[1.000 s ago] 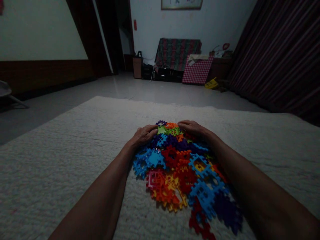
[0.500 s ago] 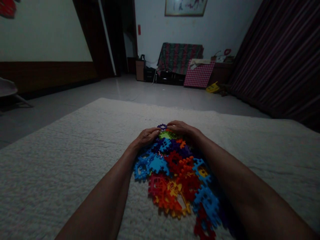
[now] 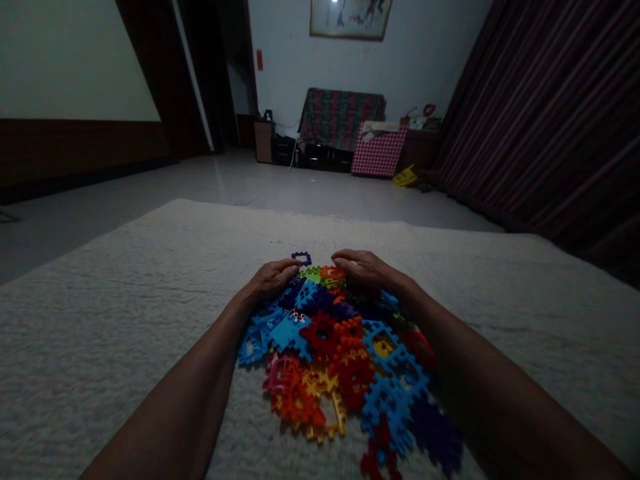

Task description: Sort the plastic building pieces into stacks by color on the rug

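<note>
A heap of colourful interlocking plastic building pieces (image 3: 325, 333) lies between my forearms. My left hand (image 3: 273, 278) rests along the heap's far left side, fingers stretched forward and holding nothing that I can see. Just beyond its fingertips is a purple square frame piece (image 3: 301, 258). Curved over the far right side is my right hand (image 3: 367, 268), its fingertips beside an orange piece (image 3: 332, 272); no grip on a piece shows. Light blue pieces (image 3: 290, 331), red pieces (image 3: 355, 379) and a dark purple piece (image 3: 436, 433) spread toward me.
A pale quilted mat (image 3: 150, 280) lies under the heap. Farther off are the grey tiled floor (image 3: 225, 180), a low cabinet under a patterned cloth (image 3: 343, 120), a checkered cloth (image 3: 379, 152) and a yellow object (image 3: 405, 177). Dark curtains (image 3: 500, 127) hang at the right.
The view has turned slightly right, so everything sits farther left. My hands have moved apart, and the purple frame and orange piece show more fully between them.
</note>
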A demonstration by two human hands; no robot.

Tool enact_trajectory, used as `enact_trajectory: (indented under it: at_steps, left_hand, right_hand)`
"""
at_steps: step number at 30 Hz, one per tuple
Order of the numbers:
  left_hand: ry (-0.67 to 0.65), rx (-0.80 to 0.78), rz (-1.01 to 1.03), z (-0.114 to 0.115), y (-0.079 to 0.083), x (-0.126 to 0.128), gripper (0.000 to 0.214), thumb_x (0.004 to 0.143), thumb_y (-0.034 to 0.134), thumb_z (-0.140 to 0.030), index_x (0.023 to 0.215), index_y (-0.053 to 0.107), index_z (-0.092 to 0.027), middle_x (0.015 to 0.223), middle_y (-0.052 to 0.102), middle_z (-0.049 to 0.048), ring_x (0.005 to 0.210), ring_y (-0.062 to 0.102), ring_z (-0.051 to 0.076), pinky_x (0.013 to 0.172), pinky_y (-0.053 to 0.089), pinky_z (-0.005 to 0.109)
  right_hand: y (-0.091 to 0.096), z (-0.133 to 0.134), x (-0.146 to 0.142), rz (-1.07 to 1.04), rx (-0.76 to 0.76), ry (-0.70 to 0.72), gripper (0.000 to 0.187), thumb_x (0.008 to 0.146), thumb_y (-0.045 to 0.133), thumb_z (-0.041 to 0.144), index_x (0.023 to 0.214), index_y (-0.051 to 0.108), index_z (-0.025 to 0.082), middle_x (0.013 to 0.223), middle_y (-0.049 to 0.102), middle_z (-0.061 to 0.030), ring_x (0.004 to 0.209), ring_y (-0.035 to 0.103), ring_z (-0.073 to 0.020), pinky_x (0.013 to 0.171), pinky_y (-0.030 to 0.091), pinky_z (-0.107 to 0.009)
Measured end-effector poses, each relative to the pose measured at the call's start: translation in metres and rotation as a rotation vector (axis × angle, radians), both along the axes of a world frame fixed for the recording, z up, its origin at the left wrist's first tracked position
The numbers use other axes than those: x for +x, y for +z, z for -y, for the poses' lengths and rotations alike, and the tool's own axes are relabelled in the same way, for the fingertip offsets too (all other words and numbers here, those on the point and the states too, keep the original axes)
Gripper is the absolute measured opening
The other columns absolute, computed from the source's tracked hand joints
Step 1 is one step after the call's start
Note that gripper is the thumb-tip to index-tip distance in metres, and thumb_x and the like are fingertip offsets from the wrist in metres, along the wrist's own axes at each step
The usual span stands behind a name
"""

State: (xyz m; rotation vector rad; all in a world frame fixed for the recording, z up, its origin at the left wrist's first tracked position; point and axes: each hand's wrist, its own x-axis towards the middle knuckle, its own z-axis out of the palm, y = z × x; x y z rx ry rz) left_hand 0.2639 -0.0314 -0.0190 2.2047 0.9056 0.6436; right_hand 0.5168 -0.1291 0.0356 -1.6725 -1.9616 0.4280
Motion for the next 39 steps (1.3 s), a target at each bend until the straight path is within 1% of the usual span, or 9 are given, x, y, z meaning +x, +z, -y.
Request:
enact_trajectory:
  at_steps: [2,5,8,11,14,19,25,31,39]
  left_hand:
    - [0.012,0.034,-0.026,0.000,0.000,-0.001,0.046,0.091,0.043,-0.043,0.122,0.068,-0.020,0.122,0.071,0.0071,0.112,0.065,0.022,0.098,0.050,0.034]
    - [0.067,0.174,-0.120,0.005,0.008,0.000,0.038,0.091,0.047,-0.036,0.117,0.070,-0.022,0.119,0.073,0.0079,0.110,0.066,0.023,0.100,0.047,0.038]
    - [0.081,0.369,-0.197,0.021,0.022,0.013,0.031,0.090,0.051,-0.027,0.114,0.070,-0.025,0.118,0.072,0.0080,0.112,0.064,0.025,0.105,0.042,0.045]
    - [-0.033,0.480,-0.186,0.054,0.034,0.039,0.031,0.090,0.049,-0.021,0.114,0.069,-0.023,0.120,0.071,0.0091,0.112,0.063,0.025,0.103,0.043,0.046]
    - [-0.163,0.519,-0.186,0.094,0.037,0.070,0.030,0.092,0.050,-0.024,0.116,0.067,-0.025,0.127,0.066,0.0081,0.116,0.061,0.024,0.102,0.045,0.042]
    - [-0.177,0.448,-0.184,0.133,0.031,0.096,0.032,0.092,0.053,-0.030,0.122,0.064,-0.025,0.129,0.063,0.0081,0.118,0.058,0.024,0.102,0.047,0.039]
    - [-0.150,0.558,-0.263,0.142,0.020,0.099,0.029,0.095,0.048,-0.028,0.119,0.064,-0.025,0.128,0.062,0.0082,0.117,0.059,0.024,0.098,0.045,0.041]
    - [-0.187,0.569,-0.285,0.145,0.021,0.102,0.028,0.096,0.047,-0.028,0.118,0.063,-0.026,0.130,0.062,0.0074,0.115,0.060,0.023,0.096,0.044,0.041]
    - [-0.196,0.533,-0.241,0.142,0.020,0.102,0.028,0.096,0.047,-0.029,0.118,0.065,-0.026,0.124,0.064,0.0063,0.112,0.061,0.021,0.098,0.046,0.039]
  right_hand:
    - [-0.004,0.024,0.021,-0.051,0.176,-0.131,0.037,0.090,0.049,0.043,0.111,0.071,0.023,0.121,0.070,-0.0072,0.112,0.064,-0.0245,0.100,0.047,-0.040]
    - [-0.022,0.074,0.061,-0.088,0.291,-0.353,0.038,0.087,0.052,0.047,0.110,0.071,0.023,0.120,0.070,-0.0084,0.115,0.063,-0.0267,0.101,0.047,-0.043]
    - [-0.049,0.121,0.085,-0.153,0.283,-0.509,0.035,0.087,0.052,0.047,0.106,0.071,0.026,0.111,0.073,-0.0081,0.105,0.067,-0.0268,0.091,0.053,-0.043]
    - [-0.071,0.142,0.085,-0.131,0.249,-0.550,0.038,0.090,0.049,0.045,0.112,0.068,0.022,0.114,0.072,-0.0101,0.105,0.067,-0.0259,0.092,0.052,-0.043]
    - [-0.078,0.140,0.076,-0.007,0.268,-0.488,0.035,0.090,0.050,0.039,0.114,0.067,0.019,0.117,0.070,-0.0121,0.108,0.064,-0.0256,0.098,0.047,-0.043]
    - [-0.073,0.137,0.070,0.083,0.287,-0.456,0.025,0.090,0.050,0.029,0.107,0.066,0.021,0.116,0.070,-0.0103,0.109,0.062,-0.0242,0.099,0.043,-0.041]
    - [-0.071,0.140,0.063,0.142,0.288,-0.503,0.022,0.089,0.051,0.022,0.105,0.065,0.022,0.115,0.070,-0.0084,0.110,0.060,-0.0239,0.098,0.041,-0.039]
    - [-0.070,0.139,0.063,0.135,0.279,-0.494,0.025,0.089,0.050,0.020,0.107,0.067,0.022,0.120,0.069,-0.0099,0.112,0.060,-0.0245,0.098,0.041,-0.041]
    - [-0.070,0.146,0.066,0.075,0.274,-0.376,0.028,0.092,0.049,0.024,0.108,0.072,0.025,0.125,0.067,-0.0083,0.120,0.057,-0.0259,0.102,0.039,-0.048]
